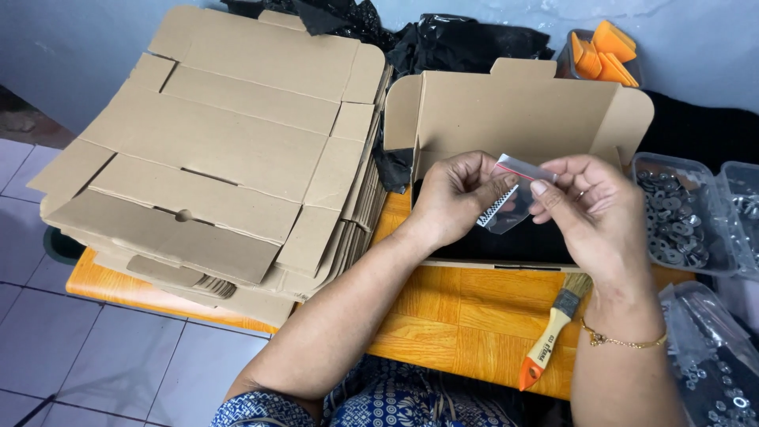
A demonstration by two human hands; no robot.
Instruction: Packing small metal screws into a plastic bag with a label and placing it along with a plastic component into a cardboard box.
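Head view, looking down on an orange wooden surface (pixel 443 316). Near the centre of the frame, both hands met over an open cardboard box (pixel 522 111) whose raised lid stood toward 12 o'clock. The left hand (pixel 455 198) was closed in a pinch on the left edge of a small clear zip bag (pixel 514 198) with a red strip along its top; the right hand (pixel 589 205) pinched the bag's right edge between thumb and forefinger, so that the bag hung between the two hands above the box's dark interior. A small black-and-white patterned piece showed at the bag's lower left, against the left thumb; what it was could not be told. A thin gold bracelet (pixel 621 341) circled the right wrist. At 5 o'clock from the hands, a paintbrush (pixel 553 332) with a pale handle and orange tip lay on the surface, bristles toward the box. At 9 o'clock, a stack of flat unfolded cardboard boxes (pixel 213 158) overhung the surface's edge. At 3 o'clock, clear plastic tubs (pixel 680 213) held small metal washers, and a clear bag of similar parts (pixel 711 364) lay at 4 o'clock. At 1 o'clock, orange wedge-shaped pieces (pixel 602 54) sat in a container, beside crumpled black plastic (pixel 466 43) at 12 o'clock.
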